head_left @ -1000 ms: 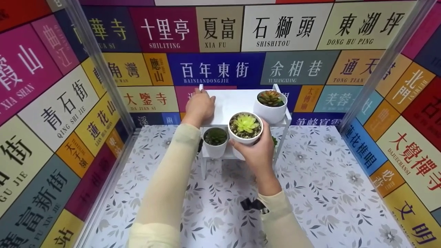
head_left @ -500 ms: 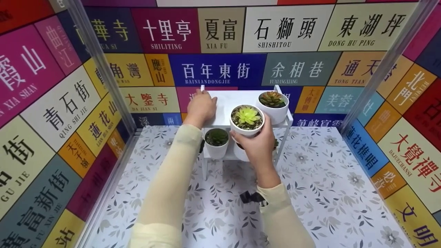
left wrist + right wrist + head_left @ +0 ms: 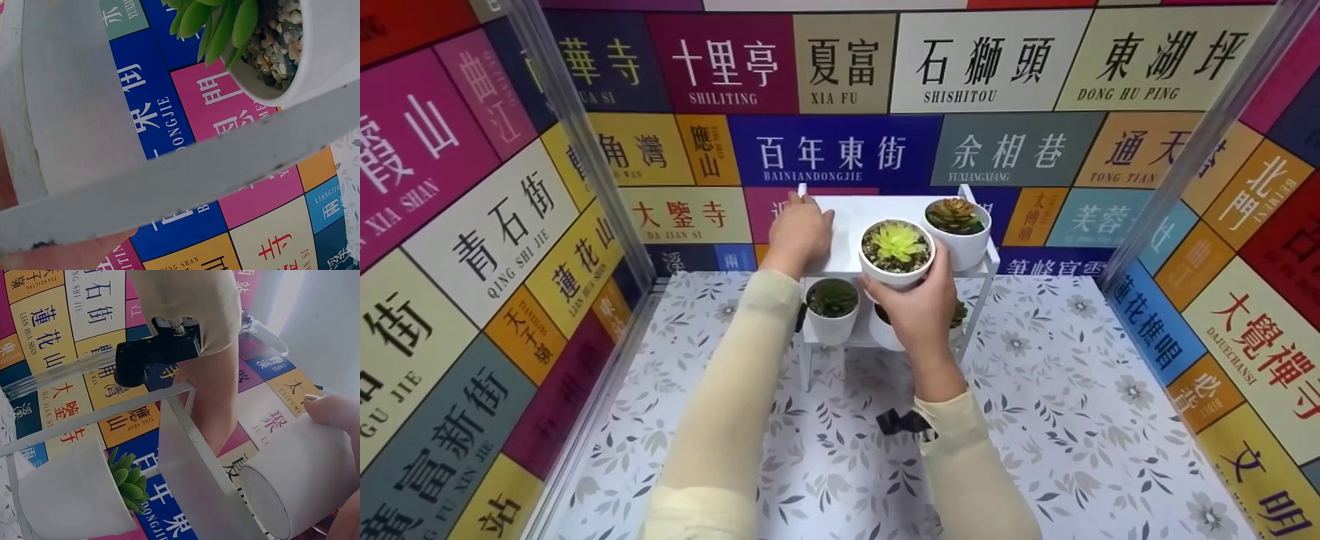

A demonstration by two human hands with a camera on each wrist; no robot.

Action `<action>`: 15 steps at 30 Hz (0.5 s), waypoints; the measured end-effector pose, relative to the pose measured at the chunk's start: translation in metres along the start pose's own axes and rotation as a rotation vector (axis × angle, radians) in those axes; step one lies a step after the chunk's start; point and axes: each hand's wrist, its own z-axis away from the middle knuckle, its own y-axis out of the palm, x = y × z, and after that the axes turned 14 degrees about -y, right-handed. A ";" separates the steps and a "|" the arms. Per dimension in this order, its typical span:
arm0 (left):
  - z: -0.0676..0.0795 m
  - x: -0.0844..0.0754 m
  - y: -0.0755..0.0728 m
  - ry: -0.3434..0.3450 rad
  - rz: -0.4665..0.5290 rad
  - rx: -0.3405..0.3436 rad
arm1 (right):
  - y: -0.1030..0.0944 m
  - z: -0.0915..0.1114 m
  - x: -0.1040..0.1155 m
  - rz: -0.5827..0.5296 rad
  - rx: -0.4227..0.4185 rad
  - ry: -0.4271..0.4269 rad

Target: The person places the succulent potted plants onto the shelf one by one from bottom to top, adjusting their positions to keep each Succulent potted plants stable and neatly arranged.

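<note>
In the head view a white two-tier shelf (image 3: 844, 225) stands before the back wall. My left hand (image 3: 801, 232) grips the left end of its top tier; its fingertips are partly hidden. My right hand (image 3: 921, 300) holds a white pot (image 3: 898, 279) with a yellow-green succulent (image 3: 895, 244), tilted toward me near the top tier's front edge. The right wrist view shows the held pot's (image 3: 304, 472) underside, with the thumb (image 3: 332, 410) against its side. To its right, a potted reddish succulent (image 3: 955, 216) sits on the top tier.
On the lower tier stands a white pot with a dark green succulent (image 3: 832, 300), also seen as a white pot (image 3: 332, 45) in the left wrist view. Another pot (image 3: 885, 334) there is partly hidden by my right hand. The floor covering (image 3: 840, 450) is leaf-patterned; sign-printed walls surround it.
My right hand has raised the held pot slightly, toward the top tier, uncovering more of the lower-tier pot behind it. The left hand has stayed in place on the shelf.
</note>
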 end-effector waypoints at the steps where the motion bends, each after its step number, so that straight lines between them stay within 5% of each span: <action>1: 0.000 0.000 0.000 -0.006 -0.001 0.002 | 0.002 0.000 -0.001 0.006 -0.002 -0.007; 15: 0.001 0.000 0.002 0.015 -0.011 -0.029 | 0.022 -0.007 -0.005 0.059 -0.036 -0.047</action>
